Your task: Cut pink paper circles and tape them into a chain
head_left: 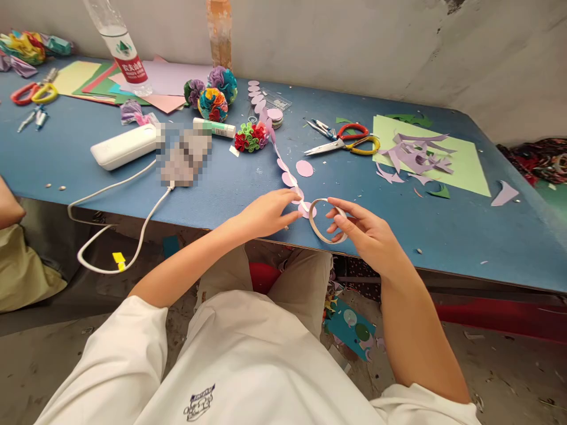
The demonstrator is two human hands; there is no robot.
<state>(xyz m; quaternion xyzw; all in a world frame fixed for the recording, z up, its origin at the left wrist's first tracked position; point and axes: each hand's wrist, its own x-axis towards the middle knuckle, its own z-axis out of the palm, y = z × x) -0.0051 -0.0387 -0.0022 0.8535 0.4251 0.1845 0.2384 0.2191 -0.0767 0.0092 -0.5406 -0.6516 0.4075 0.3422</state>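
Observation:
My right hand [364, 231] grips a thin roll of white tape [315, 230] at the near edge of the blue table [465, 236]. My left hand [268, 212] pinches the free end of the tape, beside a pink paper circle. A chain of pink paper circles [283, 165] runs from my left fingers back across the table to a small stack of circles [275, 115]. One loose pink circle [304, 168] lies just beyond my hands.
Scissors [349, 139] lie beside a green sheet with purple scraps [420, 156]. Paper flower balls [212, 94], a glue stick [215, 127], a white power bank [124, 146] with cable, a bottle [119, 47] and coloured sheets sit at the back left. Another person's arm [9, 206] shows at far left.

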